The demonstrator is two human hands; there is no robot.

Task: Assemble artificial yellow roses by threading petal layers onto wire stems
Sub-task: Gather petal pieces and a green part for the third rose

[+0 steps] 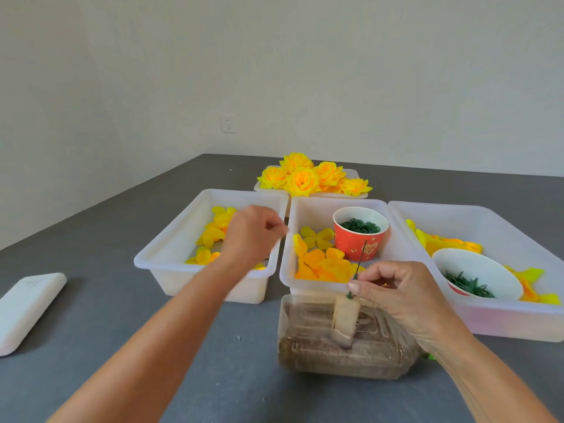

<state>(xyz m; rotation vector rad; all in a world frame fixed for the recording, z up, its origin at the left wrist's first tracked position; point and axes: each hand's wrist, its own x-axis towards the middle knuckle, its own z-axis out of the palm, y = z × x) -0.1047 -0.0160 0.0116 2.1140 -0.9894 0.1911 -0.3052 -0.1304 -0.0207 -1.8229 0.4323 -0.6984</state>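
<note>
The right hand (pixel 406 288) pinches the wire stem (pixel 357 268) upright; the left hand (pixel 250 233), fingers curled over the left tray (pixel 171 248), should take one petal layer only.

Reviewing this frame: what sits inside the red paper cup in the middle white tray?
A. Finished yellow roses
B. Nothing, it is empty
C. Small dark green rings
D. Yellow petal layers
C: the red cup in the middle tray is filled to near its rim with small dark green rings, while the yellow petals lie loose on the tray floor beside it.
</note>
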